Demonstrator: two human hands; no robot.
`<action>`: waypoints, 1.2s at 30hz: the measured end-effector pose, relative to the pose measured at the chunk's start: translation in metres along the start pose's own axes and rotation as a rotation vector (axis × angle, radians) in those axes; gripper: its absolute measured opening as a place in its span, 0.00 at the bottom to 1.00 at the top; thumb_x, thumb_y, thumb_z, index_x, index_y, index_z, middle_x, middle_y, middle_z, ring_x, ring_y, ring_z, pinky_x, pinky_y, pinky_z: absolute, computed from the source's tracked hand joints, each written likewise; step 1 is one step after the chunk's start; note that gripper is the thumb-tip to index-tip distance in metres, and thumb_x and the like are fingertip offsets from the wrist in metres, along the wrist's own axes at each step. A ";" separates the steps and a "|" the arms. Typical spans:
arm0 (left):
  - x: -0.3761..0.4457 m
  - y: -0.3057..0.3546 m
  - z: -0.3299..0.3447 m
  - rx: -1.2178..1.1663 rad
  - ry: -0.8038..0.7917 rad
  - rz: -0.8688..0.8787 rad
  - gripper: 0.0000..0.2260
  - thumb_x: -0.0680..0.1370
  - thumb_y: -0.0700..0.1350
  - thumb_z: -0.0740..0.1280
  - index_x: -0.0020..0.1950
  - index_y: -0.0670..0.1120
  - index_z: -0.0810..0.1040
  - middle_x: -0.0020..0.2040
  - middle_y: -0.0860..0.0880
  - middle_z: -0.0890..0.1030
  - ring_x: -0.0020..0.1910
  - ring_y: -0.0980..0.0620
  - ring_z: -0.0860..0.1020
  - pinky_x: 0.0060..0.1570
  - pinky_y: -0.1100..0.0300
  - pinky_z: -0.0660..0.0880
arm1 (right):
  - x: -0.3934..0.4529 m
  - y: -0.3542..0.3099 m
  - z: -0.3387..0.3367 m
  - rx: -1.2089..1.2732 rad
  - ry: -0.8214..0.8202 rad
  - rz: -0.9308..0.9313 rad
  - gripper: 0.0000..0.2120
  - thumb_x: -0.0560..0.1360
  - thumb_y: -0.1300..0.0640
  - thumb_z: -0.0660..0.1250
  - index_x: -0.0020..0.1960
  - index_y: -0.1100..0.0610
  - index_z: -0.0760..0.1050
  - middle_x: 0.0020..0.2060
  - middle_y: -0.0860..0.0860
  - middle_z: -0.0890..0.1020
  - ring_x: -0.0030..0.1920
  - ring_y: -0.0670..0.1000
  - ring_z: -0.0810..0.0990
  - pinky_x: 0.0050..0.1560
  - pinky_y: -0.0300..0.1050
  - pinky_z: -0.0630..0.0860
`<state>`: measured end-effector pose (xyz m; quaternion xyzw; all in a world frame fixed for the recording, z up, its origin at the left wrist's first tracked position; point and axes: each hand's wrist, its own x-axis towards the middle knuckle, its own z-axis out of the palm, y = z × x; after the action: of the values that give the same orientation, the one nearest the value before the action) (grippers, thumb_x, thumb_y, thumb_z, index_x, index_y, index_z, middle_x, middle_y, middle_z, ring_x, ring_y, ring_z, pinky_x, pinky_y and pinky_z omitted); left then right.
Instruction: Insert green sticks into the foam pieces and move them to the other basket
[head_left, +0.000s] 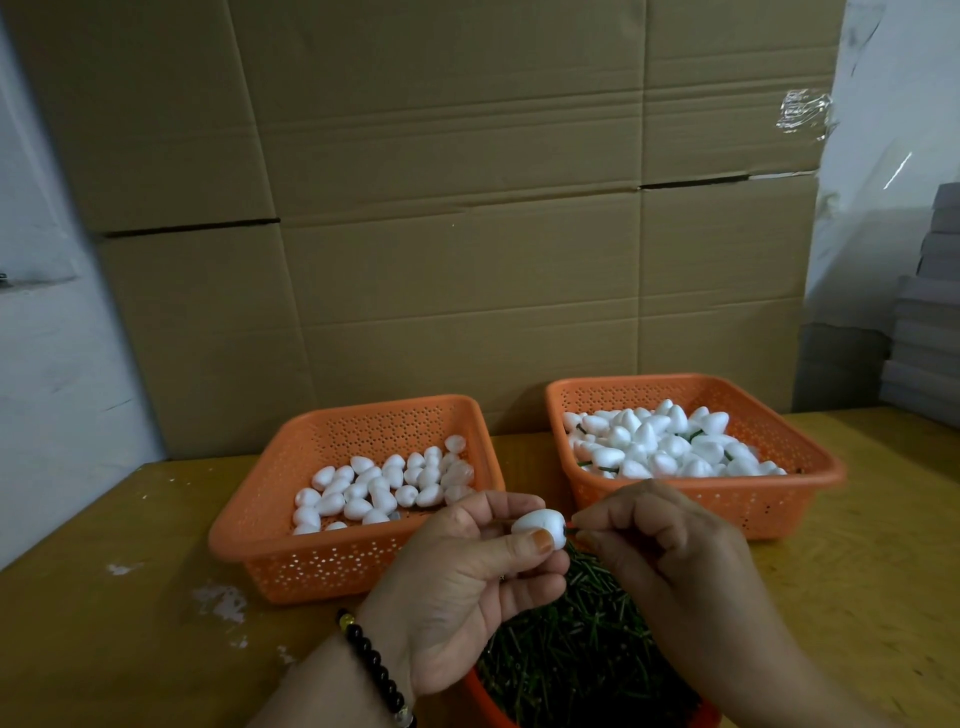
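Note:
My left hand (467, 577) pinches a white egg-shaped foam piece (540, 526) between thumb and fingers, in front of the two orange baskets. My right hand (670, 551) grips a thin green stick (571, 526) whose tip meets the right end of the foam piece. The left basket (260, 535) holds several plain foam pieces (384, 483). The right basket (810, 483) is heaped with foam pieces that have green sticks (670, 447) poking out. Below my hands lies a pile of loose green sticks (582, 649) in an orange container.
Everything stands on a yellow wooden table (130, 597) with white scuff marks. A wall of brown cardboard boxes (441, 208) rises right behind the baskets. Grey stacked boards (924, 338) sit at the far right. A dark bead bracelet (374, 670) circles my left wrist.

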<state>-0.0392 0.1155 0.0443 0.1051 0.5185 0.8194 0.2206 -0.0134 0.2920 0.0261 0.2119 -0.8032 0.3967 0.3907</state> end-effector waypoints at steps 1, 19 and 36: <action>0.000 0.000 0.000 0.003 0.003 0.000 0.21 0.64 0.32 0.72 0.56 0.36 0.75 0.41 0.39 0.83 0.36 0.47 0.82 0.32 0.58 0.80 | 0.000 0.000 0.000 -0.001 0.000 -0.003 0.08 0.68 0.59 0.71 0.42 0.46 0.80 0.39 0.39 0.81 0.42 0.37 0.80 0.42 0.26 0.72; 0.001 -0.003 0.000 0.005 0.020 -0.002 0.21 0.63 0.32 0.72 0.56 0.36 0.76 0.42 0.38 0.83 0.36 0.46 0.82 0.32 0.58 0.80 | -0.002 0.005 0.001 -0.023 -0.044 0.007 0.14 0.68 0.67 0.76 0.42 0.49 0.81 0.39 0.40 0.80 0.41 0.39 0.80 0.42 0.28 0.73; 0.001 -0.003 0.000 0.022 0.007 0.014 0.21 0.64 0.32 0.72 0.56 0.37 0.76 0.43 0.39 0.83 0.37 0.47 0.82 0.34 0.58 0.80 | -0.002 0.005 0.000 -0.007 -0.048 0.034 0.12 0.70 0.62 0.75 0.43 0.46 0.79 0.39 0.40 0.80 0.42 0.38 0.79 0.42 0.26 0.71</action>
<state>-0.0396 0.1173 0.0415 0.1080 0.5278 0.8154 0.2119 -0.0156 0.2951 0.0216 0.2062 -0.8171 0.3953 0.3654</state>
